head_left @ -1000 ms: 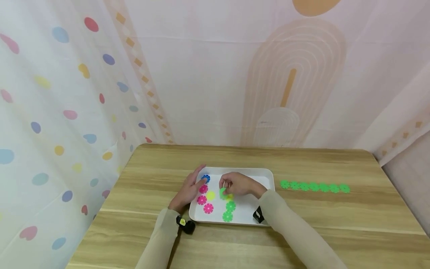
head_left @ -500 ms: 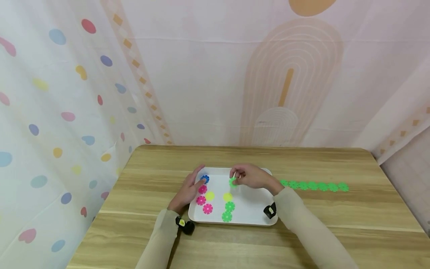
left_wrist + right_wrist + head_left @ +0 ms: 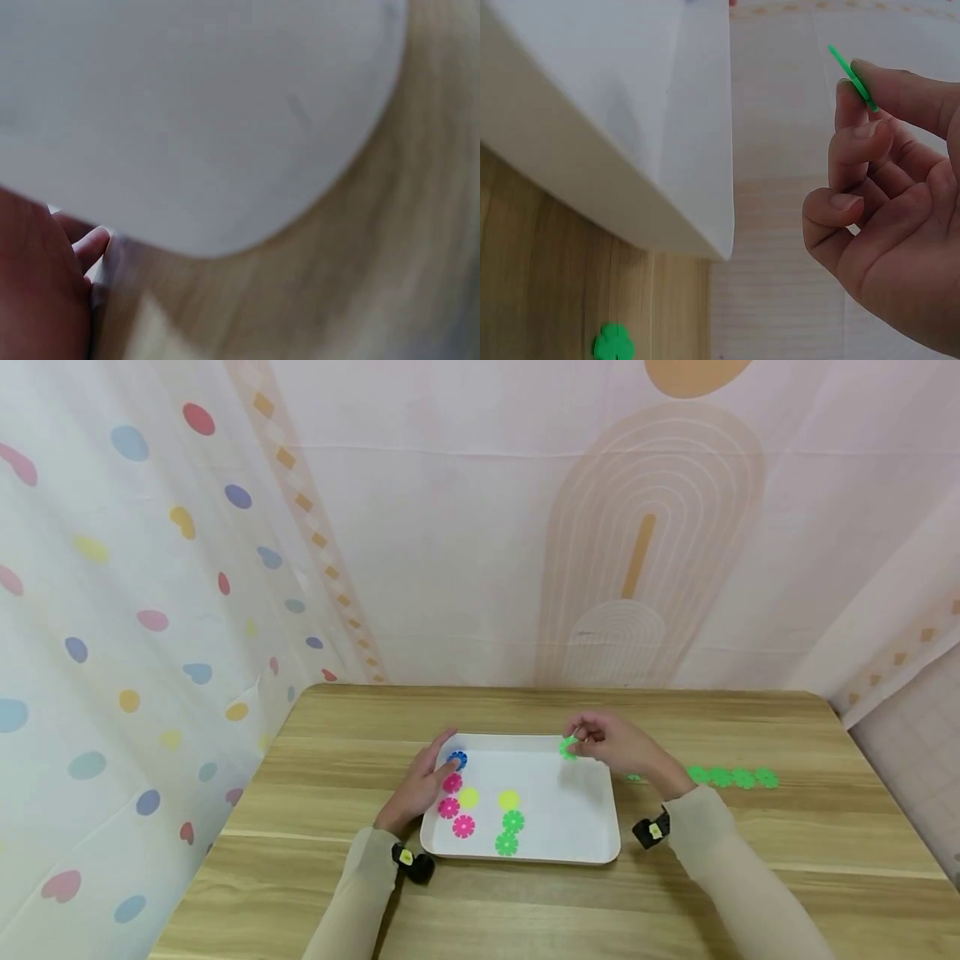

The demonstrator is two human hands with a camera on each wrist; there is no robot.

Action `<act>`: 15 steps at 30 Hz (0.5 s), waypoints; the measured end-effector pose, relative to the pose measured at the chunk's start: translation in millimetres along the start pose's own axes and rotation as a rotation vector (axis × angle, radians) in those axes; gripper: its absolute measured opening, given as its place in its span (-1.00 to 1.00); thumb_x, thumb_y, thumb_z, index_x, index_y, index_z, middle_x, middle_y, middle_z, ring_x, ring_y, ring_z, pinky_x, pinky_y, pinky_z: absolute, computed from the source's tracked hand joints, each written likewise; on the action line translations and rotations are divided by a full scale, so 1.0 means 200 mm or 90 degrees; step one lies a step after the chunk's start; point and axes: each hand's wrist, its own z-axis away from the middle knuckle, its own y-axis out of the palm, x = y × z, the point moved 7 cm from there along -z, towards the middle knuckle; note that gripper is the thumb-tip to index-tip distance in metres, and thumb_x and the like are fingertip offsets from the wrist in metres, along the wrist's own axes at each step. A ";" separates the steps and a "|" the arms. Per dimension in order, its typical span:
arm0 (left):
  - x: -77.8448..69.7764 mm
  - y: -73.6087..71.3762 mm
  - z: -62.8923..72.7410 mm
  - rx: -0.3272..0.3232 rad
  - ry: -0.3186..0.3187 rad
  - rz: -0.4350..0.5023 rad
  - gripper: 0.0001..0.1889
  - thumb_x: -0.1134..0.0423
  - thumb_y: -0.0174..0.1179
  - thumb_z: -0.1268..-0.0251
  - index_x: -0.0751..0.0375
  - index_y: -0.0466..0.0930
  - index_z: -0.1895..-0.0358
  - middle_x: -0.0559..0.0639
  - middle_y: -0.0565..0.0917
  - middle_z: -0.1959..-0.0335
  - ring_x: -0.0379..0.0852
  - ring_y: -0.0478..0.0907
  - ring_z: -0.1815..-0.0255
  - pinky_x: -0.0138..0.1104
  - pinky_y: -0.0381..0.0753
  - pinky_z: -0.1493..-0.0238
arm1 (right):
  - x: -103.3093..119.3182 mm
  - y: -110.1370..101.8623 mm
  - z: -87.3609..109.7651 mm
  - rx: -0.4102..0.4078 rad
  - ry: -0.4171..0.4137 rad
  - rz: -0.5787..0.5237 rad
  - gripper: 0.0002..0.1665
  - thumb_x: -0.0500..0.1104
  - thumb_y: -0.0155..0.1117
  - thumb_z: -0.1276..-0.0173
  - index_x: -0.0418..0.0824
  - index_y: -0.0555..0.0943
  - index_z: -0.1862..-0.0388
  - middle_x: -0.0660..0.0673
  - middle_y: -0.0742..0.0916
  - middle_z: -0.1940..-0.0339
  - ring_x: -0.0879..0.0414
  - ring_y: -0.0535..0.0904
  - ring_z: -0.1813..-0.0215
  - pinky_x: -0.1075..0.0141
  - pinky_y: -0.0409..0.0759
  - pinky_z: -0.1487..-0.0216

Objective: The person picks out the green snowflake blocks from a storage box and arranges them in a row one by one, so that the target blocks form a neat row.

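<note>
The tray sat on the table, before the curtain. In it a cluster of discs lay left, a column near the middle. The left hand lay across the left rim. The right hand held a disc near the far right corner. A row lay right of the tray, partly behind that hand's wrist

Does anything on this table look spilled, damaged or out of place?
Nothing stands out. I see no spill or damage: several discs lie in the tray, and the right hand pinches a green disc, its wrist hiding part of the green row beside the tray.
</note>
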 end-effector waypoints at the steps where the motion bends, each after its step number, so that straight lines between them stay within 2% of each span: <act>1: 0.00 0.00 0.00 0.000 0.001 0.000 -0.41 0.15 -0.05 -0.57 -0.06 0.06 -0.58 0.09 0.05 -0.60 0.21 -0.13 -0.60 0.24 -0.18 -0.52 | -0.01 -0.02 0.01 -0.007 -0.004 -0.003 -0.80 -0.26 0.29 -0.39 -0.26 0.59 0.04 -0.09 0.59 0.27 0.08 0.48 0.25 0.38 0.48 0.27; 7: 0.00 0.00 0.00 -0.002 0.003 -0.002 -0.42 0.14 -0.05 -0.58 -0.07 0.06 -0.57 0.07 0.04 -0.61 0.20 -0.14 -0.61 0.23 -0.19 -0.52 | -0.07 -0.14 0.10 -0.053 0.003 -0.004 -0.79 -0.28 0.26 -0.41 -0.30 0.58 0.02 -0.14 0.62 0.25 -0.04 0.55 0.22 0.38 0.55 0.22; 10: 0.00 0.00 0.00 -0.005 0.004 -0.002 -0.42 0.15 -0.05 -0.58 -0.07 0.07 -0.57 0.06 0.04 -0.61 0.20 -0.14 -0.61 0.23 -0.19 -0.52 | -0.10 -0.20 0.15 -0.081 0.030 0.006 -0.76 -0.25 0.25 -0.42 -0.30 0.57 -0.02 -0.15 0.63 0.20 0.02 0.54 0.19 0.38 0.55 0.19; 15: 0.00 -0.01 0.00 -0.003 0.013 -0.018 -0.41 0.16 -0.04 -0.57 -0.02 0.06 -0.58 0.08 0.06 -0.60 0.20 -0.12 -0.61 0.22 -0.16 -0.52 | -0.17 -0.30 0.26 -0.117 0.081 -0.006 -0.69 -0.18 0.24 -0.45 -0.30 0.54 -0.08 -0.14 0.60 0.17 0.10 0.51 0.21 0.34 0.54 0.27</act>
